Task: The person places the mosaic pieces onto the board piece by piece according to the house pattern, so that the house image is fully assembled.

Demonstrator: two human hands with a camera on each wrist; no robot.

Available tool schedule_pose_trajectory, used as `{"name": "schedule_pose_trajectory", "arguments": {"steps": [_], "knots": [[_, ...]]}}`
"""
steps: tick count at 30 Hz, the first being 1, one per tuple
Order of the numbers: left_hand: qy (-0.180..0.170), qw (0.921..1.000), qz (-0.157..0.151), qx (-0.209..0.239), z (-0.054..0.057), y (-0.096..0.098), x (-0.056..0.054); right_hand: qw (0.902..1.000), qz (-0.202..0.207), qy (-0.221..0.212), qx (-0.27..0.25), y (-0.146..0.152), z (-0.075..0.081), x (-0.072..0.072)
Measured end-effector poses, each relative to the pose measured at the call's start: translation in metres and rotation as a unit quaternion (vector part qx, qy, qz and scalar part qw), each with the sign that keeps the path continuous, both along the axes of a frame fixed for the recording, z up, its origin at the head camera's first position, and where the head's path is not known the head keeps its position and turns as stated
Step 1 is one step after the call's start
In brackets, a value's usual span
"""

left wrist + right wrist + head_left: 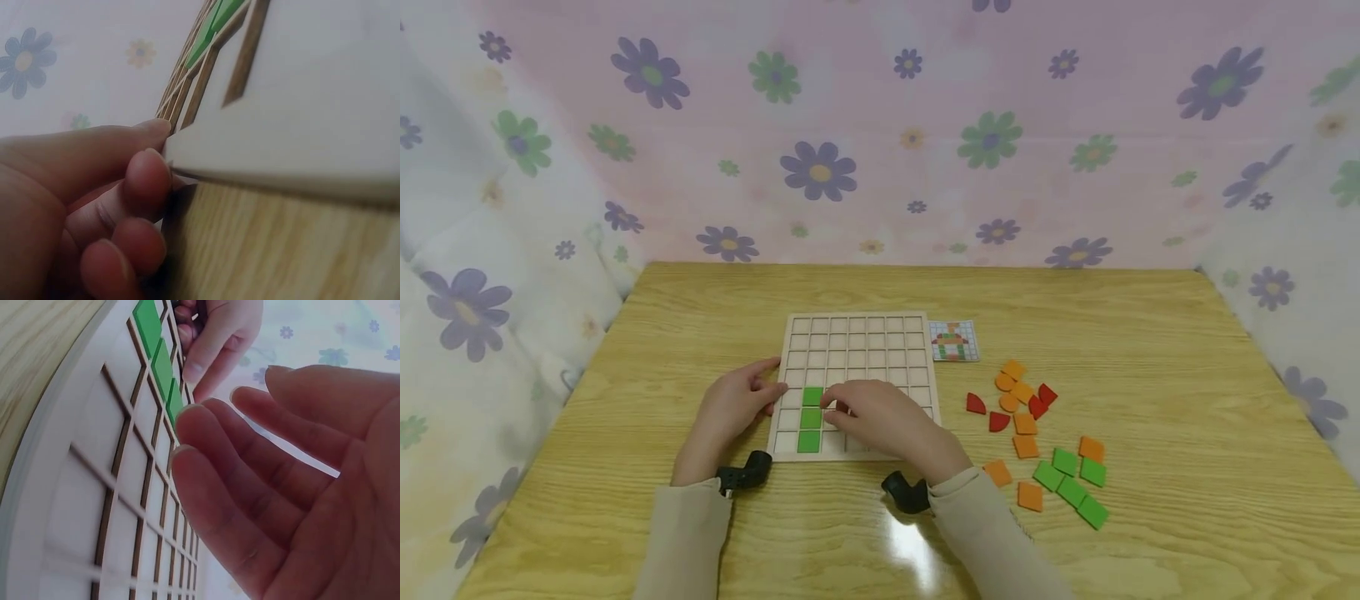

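Observation:
A wooden grid board (859, 342) lies on the table, with three green square tiles (811, 418) set in a column of its cells near the left side. My left hand (730, 410) grips the board's left edge. In the left wrist view, the thumb (134, 134) lies over the rim and the fingers curl against the side. Over the lower middle of the board hovers my right hand (883, 414), its fingertips just right of the green tiles. The right wrist view shows its fingers (240, 481) loosely bent and apart, with nothing between them.
A small pattern card (955, 341) touches the board's upper right side. Right of the board lie loose orange tiles (1030, 497), red quarter-round pieces (998, 422) and several green tiles (1071, 492). Floral curtains (917, 158) stand behind the wooden table (1075, 317).

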State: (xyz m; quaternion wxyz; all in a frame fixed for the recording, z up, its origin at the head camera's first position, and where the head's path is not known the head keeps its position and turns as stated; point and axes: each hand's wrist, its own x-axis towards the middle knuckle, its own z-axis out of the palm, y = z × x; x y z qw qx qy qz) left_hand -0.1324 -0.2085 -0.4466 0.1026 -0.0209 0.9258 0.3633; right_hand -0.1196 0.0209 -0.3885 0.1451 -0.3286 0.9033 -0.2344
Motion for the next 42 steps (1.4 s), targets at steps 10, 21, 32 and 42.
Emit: {"name": "schedule_pose_trajectory", "arguments": {"steps": [10,21,32,42], "knots": [[-0.002,0.9999,0.001,0.012,0.000,-0.001,0.000,0.9997,-0.024,-0.002,0.004,0.026,0.001,0.004],[-0.002,0.9999,-0.002,0.014,0.002,0.001,0.001,0.9978,-0.063,-0.023,0.001,0.069,-0.003,-0.004],[-0.010,0.9997,0.003,0.024,0.000,0.001,0.002,0.9873,-0.144,-0.066,-0.017,0.127,-0.001,-0.024],[-0.014,0.9994,-0.002,0.031,0.000,0.000,0.002,0.9747,-0.215,-0.058,-0.018,0.175,-0.016,-0.034]]}}
